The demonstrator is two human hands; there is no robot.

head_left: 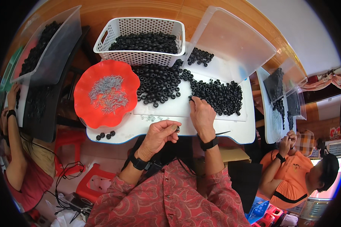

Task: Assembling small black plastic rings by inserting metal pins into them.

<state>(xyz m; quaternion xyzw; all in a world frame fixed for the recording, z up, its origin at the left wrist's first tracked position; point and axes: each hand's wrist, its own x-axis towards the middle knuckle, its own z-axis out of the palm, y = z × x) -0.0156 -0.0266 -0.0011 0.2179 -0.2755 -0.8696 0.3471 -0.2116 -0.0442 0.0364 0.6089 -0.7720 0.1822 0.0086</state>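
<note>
My left hand (159,138) is closed over the front edge of the white table, a small round black piece (177,129) pinched between thumb and fingers. My right hand (203,118) reaches to the left end of a pile of black ring-shaped pieces (219,96). Its thumb and fingertips close on one of these at the pile's edge, mostly hidden by the fingers. Left of that pile lies a second heap of the same pieces (159,81). A red scalloped dish (83,102) left of my hands holds many tiny silvery-grey parts (109,94).
Behind the heaps stands a white perforated basket (140,58) full of black pieces. A clear plastic bin (235,41) leans tipped at the back right. Several loose black pieces (105,135) lie by the table's front-left edge. Co-workers sit at both sides, a red stool (94,183) at lower left.
</note>
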